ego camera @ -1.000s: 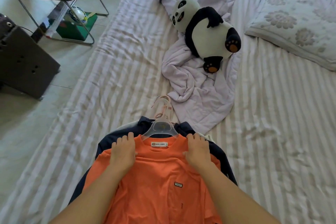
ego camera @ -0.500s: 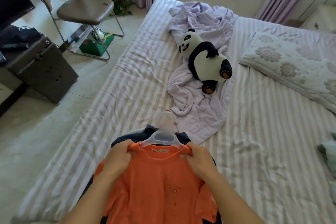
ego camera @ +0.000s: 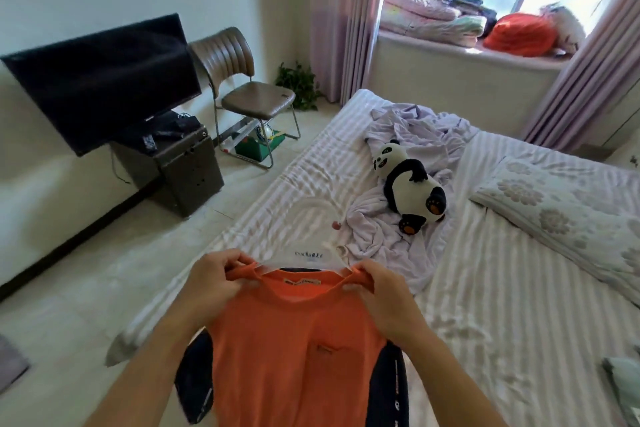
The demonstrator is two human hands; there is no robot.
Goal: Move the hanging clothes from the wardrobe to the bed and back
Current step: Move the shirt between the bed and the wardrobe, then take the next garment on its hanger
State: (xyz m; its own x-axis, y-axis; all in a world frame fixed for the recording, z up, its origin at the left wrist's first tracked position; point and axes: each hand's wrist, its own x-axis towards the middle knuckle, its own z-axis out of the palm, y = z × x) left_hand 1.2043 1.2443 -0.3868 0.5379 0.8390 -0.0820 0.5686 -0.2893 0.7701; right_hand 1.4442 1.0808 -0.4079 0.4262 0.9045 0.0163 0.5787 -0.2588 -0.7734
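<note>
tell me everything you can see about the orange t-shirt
The orange t-shirt is a soft knit top with a round collar, a label inside the neck and a small patch on the chest. It hangs on a translucent plastic hanger, front toward the camera. The left hand and right hand each pinch a shoulder by the collar. A dark navy garment shows behind it, above the striped bed.

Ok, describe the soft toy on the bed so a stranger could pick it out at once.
Start at the wide bed with the white-and-lilac striped sheet. Near its middle a crumpled pale lilac blanket lies left of the flower-patterned pillow. On that blanket lies the black-and-white plush panda, the only toy there, with orange pads on its black feet.
</note>
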